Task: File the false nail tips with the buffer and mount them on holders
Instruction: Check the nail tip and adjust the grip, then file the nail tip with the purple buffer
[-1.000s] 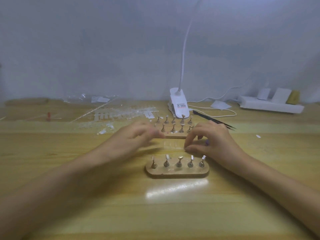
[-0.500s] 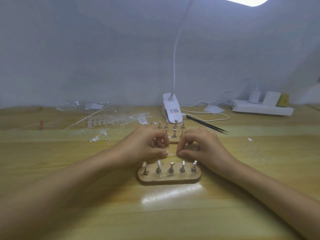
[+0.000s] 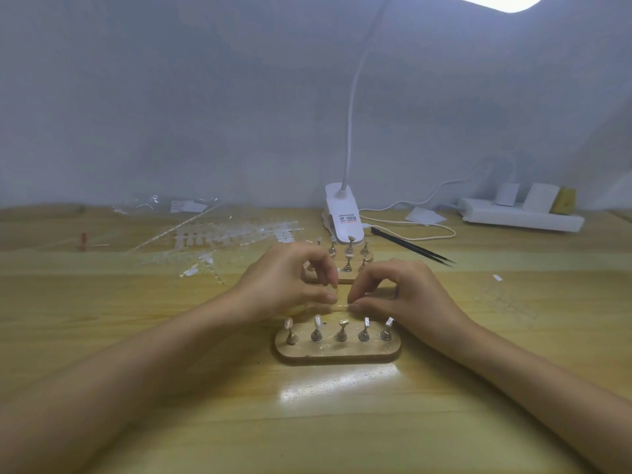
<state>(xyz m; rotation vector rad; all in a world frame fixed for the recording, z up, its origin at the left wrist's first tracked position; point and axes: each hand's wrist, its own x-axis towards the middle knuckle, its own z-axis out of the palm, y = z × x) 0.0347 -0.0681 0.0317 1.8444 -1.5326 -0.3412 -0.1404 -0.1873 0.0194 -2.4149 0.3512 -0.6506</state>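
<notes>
Since a second ago the hands have drawn together: they were apart over the far stand [image 3: 349,277], and now their fingertips nearly meet just behind the near stand [image 3: 338,352]. The left hand [image 3: 287,282] and right hand [image 3: 403,289] each pinch, thumb against forefinger, one end of a thin clear strip [image 3: 339,305] held level between them. The lamp head now shows at the top.

Both stands sit mid-desk, the far one touching the lamp [image 3: 342,217] clamp and partly hidden by fingers, so its holders cannot be counted. Bare wood runs from the near stand toward the front edge, crossed only by the forearms, and right of the right hand up to one loose tip [image 3: 496,277].

The near stand carries five holders [image 3: 317,333]; four seem to bear tips [image 3: 318,319], the middle one none. One pair of tweezers [image 3: 410,249] lies at the back right, and many clear tip strips [image 3: 232,234] at the back left.
</notes>
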